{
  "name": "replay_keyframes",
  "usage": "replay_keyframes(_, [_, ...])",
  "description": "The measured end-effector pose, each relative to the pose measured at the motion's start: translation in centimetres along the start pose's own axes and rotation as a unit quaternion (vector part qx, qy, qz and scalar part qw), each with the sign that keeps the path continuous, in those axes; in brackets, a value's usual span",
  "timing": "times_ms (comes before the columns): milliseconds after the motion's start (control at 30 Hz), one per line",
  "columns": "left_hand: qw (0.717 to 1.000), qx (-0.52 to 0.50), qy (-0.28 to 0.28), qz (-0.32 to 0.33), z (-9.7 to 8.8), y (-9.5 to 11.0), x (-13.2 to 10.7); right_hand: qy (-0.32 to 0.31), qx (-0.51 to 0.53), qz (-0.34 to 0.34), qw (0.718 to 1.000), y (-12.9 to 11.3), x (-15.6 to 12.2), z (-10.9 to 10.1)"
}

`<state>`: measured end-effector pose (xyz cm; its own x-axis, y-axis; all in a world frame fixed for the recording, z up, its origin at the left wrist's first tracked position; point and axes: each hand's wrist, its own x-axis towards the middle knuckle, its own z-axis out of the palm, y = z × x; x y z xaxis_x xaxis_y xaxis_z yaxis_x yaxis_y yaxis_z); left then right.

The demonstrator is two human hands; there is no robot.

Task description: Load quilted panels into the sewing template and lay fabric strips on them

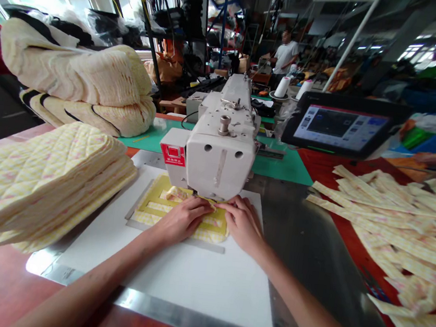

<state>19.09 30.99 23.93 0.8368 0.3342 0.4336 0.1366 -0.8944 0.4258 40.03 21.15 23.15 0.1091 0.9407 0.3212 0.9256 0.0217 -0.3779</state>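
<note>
In the head view, my left hand (186, 216) rests on a yellow slotted template (153, 206), fingers together and pressed on a narrow fabric strip (177, 194). My right hand (243, 223) reaches in from the other side, thumb and index finger pinched at the strip's end near the left fingertips. Beneath the template lies a yellow checked quilted fabric piece (210, 235), its edge showing at the front. The sewing machine head (218, 166) stands just beyond my fingers and hides the needle area in part.
Stacked quilted pieces (43, 175) stand at left, with bundled pads (94, 76) behind. A heap of loose strips (403, 226) lies at right, below a touchscreen (336, 125). A white sheet (196, 282) covers the metal plate. Thread cones (281, 88) and another person (286, 56) are farther back.
</note>
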Motion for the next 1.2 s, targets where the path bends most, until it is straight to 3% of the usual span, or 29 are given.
replay_keyframes(133, [1.0, -0.01, -0.008, -0.016, -0.1, 0.3, -0.1, 0.013, -0.02, -0.01, 1.0, 0.0, -0.3, -0.1])
replay_keyframes(433, [1.0, 0.0, -0.022, -0.005, 0.1, 0.0, -0.1, 0.074, -0.114, -0.151, 0.979, 0.1, -1.6, -0.2])
replay_keyframes(633, [1.0, -0.008, -0.021, 0.008, 0.1, -0.2, -0.3, 0.08, -0.159, -0.205, 0.962, -0.2, -1.6, -0.3])
replay_keyframes(1000, [0.996, 0.086, -0.022, -0.019, -0.2, 1.2, -0.8, 0.077, -0.154, -0.192, 0.966, 0.2, -2.0, -0.2])
replay_keyframes(1200, [0.999, 0.011, 0.025, -0.041, 0.2, 2.0, -0.1, 0.075, -0.145, -0.177, 0.971, 1.4, -2.6, -0.7])
